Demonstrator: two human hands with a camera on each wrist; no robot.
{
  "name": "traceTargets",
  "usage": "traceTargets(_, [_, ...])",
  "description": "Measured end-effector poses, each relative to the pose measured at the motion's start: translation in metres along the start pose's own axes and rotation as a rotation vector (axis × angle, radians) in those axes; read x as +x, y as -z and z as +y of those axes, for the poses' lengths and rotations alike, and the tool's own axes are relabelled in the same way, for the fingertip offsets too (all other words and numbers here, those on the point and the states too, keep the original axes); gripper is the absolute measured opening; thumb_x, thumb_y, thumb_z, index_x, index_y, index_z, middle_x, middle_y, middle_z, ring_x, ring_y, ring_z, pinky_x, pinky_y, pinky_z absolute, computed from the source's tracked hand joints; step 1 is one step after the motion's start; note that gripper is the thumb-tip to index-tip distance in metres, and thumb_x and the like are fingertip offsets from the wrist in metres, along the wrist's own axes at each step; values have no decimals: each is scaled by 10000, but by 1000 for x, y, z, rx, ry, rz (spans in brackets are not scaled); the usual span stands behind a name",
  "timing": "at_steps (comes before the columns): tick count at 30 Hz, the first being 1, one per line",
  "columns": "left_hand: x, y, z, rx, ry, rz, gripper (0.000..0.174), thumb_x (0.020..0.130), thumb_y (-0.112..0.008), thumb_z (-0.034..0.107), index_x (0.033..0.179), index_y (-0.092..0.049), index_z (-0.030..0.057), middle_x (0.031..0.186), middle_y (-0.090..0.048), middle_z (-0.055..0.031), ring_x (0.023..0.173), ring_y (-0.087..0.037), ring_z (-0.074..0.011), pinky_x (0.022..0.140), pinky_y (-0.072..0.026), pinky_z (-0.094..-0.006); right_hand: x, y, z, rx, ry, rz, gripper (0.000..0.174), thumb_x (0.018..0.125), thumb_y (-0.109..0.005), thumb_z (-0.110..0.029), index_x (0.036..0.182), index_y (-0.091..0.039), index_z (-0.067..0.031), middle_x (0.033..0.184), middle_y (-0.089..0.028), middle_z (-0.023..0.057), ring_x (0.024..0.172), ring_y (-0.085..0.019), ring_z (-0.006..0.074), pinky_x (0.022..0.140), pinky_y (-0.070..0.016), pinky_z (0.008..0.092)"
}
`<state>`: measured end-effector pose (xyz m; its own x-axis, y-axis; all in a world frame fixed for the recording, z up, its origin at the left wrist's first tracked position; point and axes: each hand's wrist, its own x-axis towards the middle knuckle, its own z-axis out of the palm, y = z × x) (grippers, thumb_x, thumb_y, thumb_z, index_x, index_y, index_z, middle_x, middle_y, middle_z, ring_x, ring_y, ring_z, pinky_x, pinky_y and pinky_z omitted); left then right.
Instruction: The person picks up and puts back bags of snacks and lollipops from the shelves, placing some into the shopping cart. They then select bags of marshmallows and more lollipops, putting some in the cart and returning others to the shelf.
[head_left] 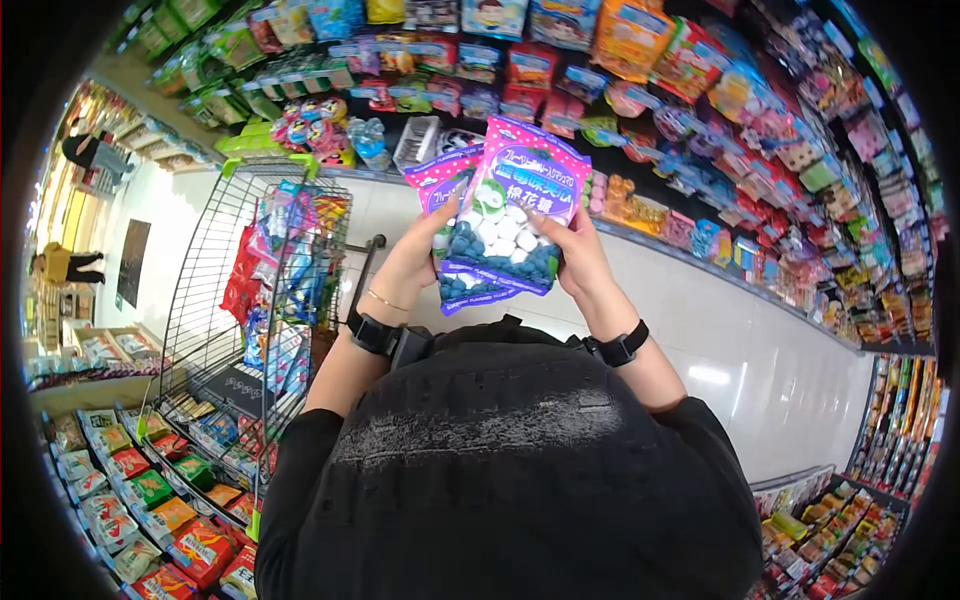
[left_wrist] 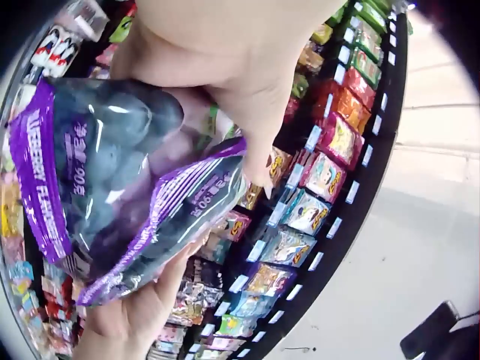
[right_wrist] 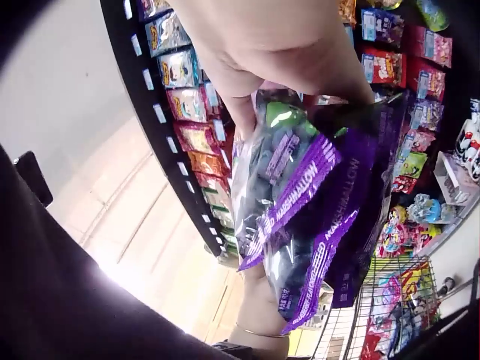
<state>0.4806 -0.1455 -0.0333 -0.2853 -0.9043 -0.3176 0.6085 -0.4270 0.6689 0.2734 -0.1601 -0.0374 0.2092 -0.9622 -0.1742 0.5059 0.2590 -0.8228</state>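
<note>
Tiled aisle floor; hands point(head_left: 578, 258) grip crinkly plastic marshmallow bags point(head_left: 510, 215)

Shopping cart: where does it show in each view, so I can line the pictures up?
Head: the shopping cart is on the left side.
Left wrist: not in it.
Right wrist: lower right, cut off by the bottom edge.
Shared landmark: the purple-edged marshmallow bags.

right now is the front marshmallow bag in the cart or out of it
Out: the front marshmallow bag is held by the right hand, beside the cart, not inside it.
</note>
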Motion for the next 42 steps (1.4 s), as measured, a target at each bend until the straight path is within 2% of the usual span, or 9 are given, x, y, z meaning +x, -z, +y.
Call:
traceTargets(3, [20, -26, -49, -7, 171, -113, 416, 890, -520, 224, 1196, -469, -53, 1120, -581, -160, 1006, -592, -232, 856, -491, -363, -19, 62, -22, 88, 38, 54, 442, 795, -646, -28, 1185, -440, -50, 1082, -580, 84, 973, -582, 178, 827, -485, 316])
traceTargets(9, [60, -77, -119, 68, 235, -250, 397, 852, -543, 135, 1180, -482, -80, 1100, -591, -173, 976, -607, -252, 860, -489, -366, -67, 159, -66, 311, 51, 168, 413, 801, -623, -5, 1175, -452, -41, 1119, -573, 106, 1003, -583, 214, 854, -485, 347])
traceTargets(14, [77, -120, -128, 70, 245, -260, 390, 800, -584, 33, 1166, -471, -40, 1076, -596, -154, 957, -613, -255, 837, -508, -365, -107, 201, -113, 213, 230, 239, 438, 757, -637, 42, 1155, -469, -28, 1092, -590, 110, 988, -591, 209, 851, -488, 347])
traceTargets(17, [88, -108, -133, 50, 385, -254, 426, 809, -528, 51, 1208, -441, -71, 1154, -558, -205, 1029, -581, -317, 919, -461, -411, -126, 233, -124, 87, 245, 296, 450, 744, -613, 76, 1159, -468, -17, 1096, -588, 105, 975, -594, 199, 862, -480, 340])
traceTargets(19, [92, -114, -138, 60, 319, -234, 463, 775, -522, 33, 1218, -432, -68, 1191, -535, -208, 1077, -553, -317, 945, -439, -422, -133, 240, -127, 98, 379, 358, 554, 747, -595, 85, 1254, -410, -36, 1176, -539, 88, 1074, -535, 214, 927, -436, 356])
traceTargets(23, [93, -96, -127, 61, 250, -162, 384, 794, -529, 74, 1151, -487, -59, 1090, -593, -187, 978, -606, -301, 880, -487, -405, -136, 253, -127, 307, 391, 379, 380, 875, -583, -155, 1214, -443, -55, 1163, -549, 91, 1071, -539, 215, 916, -440, 360])
traceTargets(28, [95, -75, -86, -9, 264, -115, 355, 796, -545, 155, 1095, -521, -35, 1049, -611, -179, 910, -630, -287, 833, -510, -402, -120, 280, -120, 276, 392, 393, 444, 915, -490, -346, 1238, -426, -47, 1215, -525, 122, 1092, -532, 250, 941, -429, 385])
traceTargets(37, [103, -11, -17, -171, 77, 22, 395, 836, -552, 248, 1136, -520, -6, 1069, -611, -165, 961, -609, -282, 857, -489, -407, -62, 222, -111, 357, 337, 382, 667, 863, -400, -594, 1285, -413, -78, 1261, -498, 97, 1127, -502, 264, 968, -398, 392])
traceTargets(42, [104, 30, 14, -279, 97, -3, 411, 833, -585, 264, 1139, -514, -1, 1053, -619, -170, 923, -628, -275, 854, -496, -405, -17, 171, -107, 445, 255, 210, 667, 863, -428, -570, 1310, -389, -77, 1286, -476, 95, 1168, -465, 261, 992, -374, 404])
